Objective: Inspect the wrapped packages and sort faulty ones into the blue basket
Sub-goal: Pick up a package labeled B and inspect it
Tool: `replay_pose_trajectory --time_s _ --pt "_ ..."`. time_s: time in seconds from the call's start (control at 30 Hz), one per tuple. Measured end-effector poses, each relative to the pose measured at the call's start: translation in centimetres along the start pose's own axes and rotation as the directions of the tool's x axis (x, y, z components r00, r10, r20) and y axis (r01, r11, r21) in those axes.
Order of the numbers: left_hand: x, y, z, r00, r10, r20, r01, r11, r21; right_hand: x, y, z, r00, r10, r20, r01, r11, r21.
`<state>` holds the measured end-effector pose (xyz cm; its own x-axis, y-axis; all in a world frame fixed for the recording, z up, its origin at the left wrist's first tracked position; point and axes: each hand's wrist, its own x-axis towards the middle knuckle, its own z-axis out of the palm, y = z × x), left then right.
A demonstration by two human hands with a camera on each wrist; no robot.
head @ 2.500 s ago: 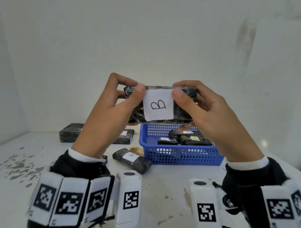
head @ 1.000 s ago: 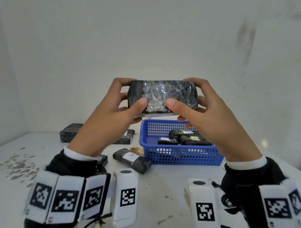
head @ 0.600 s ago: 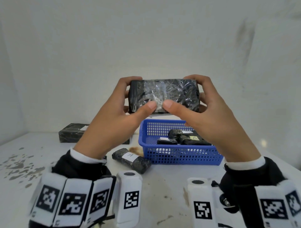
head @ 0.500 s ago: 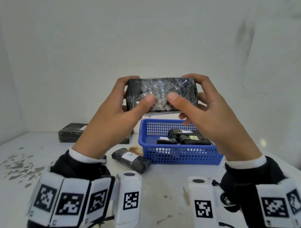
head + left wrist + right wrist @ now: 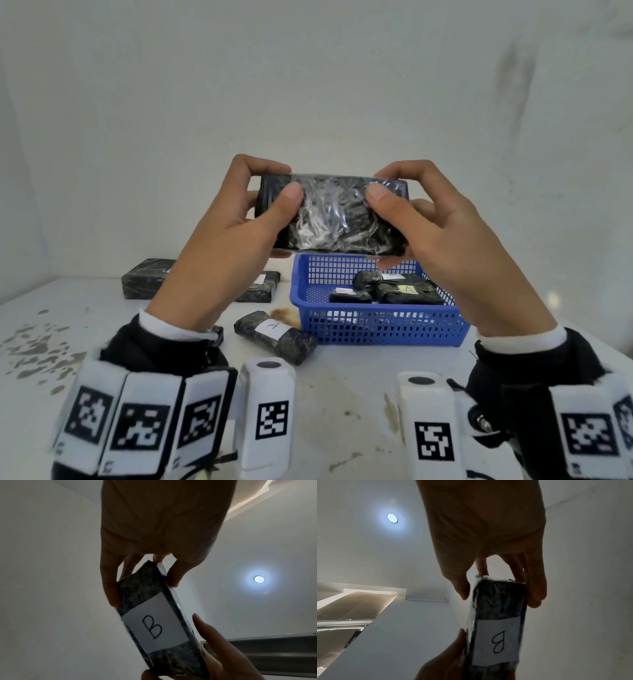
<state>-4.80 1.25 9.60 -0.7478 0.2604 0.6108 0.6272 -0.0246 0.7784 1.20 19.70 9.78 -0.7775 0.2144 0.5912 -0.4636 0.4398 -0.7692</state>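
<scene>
Head view: package (image 5: 334, 216) label now hidden

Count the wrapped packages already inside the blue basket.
3 show in the blue basket: one rounded at the back, one front left, one labelled A on the right. More may lie hidden beneath.

Right hand (image 5: 488, 534) around wrapped package (image 5: 498, 601) (white label (image 5: 498, 641) facing camera)

The package (image 5: 337, 219) was black under crinkled clear film; its label (image 5: 155, 626) was white. The basket (image 5: 376, 325) was blue, the bench (image 5: 342, 394) white and stained.
</scene>
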Motion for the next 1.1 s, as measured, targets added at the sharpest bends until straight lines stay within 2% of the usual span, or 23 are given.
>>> replay_pose_trajectory --time_s 0.07,0.2,0.27,0.43,0.53,0.63,0.77,0.83,1.1 --pt "0.1 0.2 0.0 0.999 0.001 0.032 -0.001 1.0 -0.004 0.1 0.1 0.0 1.0 0.004 -0.01 -0.004 1.0 -0.016" --pt "0.2 0.4 -0.2 0.983 -0.045 0.177 0.059 0.995 -0.079 0.2 0.2 -0.1 0.998 0.051 -0.04 -0.052 0.998 -0.035" --pt "0.1 0.3 -0.4 0.976 -0.08 0.203 0.096 0.993 -0.07 0.2 0.3 -0.1 0.996 0.058 -0.063 -0.065 0.991 -0.121" --pt "0.0 0.1 -0.1 0.992 -0.114 0.053 0.116 0.993 -0.024 -0.1 0.2 0.2 0.999 -0.01 -0.05 -0.005 0.954 -0.3" --pt "-0.1 0.1 0.7 0.994 -0.107 0.008 0.108 0.993 -0.045 -0.4 -0.4 0.8 0.996 -0.043 0.074 0.065 0.942 -0.329" --pt "-0.2 0.2 1.0 0.995 -0.096 0.003 0.096 0.995 -0.039 -0.7 -0.6 0.9 0.986 -0.008 0.164 0.064 0.938 -0.341" --pt "0.1 0.2 0.5 0.986 -0.164 0.014 0.164 0.973 -0.161 -0.7 -0.7 0.6 0.979 0.012 0.205 0.05 0.954 -0.295" --pt "0.1 0.2 0.4 0.985 -0.168 0.041 0.172 0.972 -0.162 -0.5 -0.4 0.6 0.978 0.025 0.208 0.025 0.972 -0.235" --pt "-0.1 0.2 1.1 0.99 -0.139 0.037 0.143 0.983 -0.117 -0.8 -1.0 1.1 0.974 0.072 0.215 -0.028 0.98 -0.199"
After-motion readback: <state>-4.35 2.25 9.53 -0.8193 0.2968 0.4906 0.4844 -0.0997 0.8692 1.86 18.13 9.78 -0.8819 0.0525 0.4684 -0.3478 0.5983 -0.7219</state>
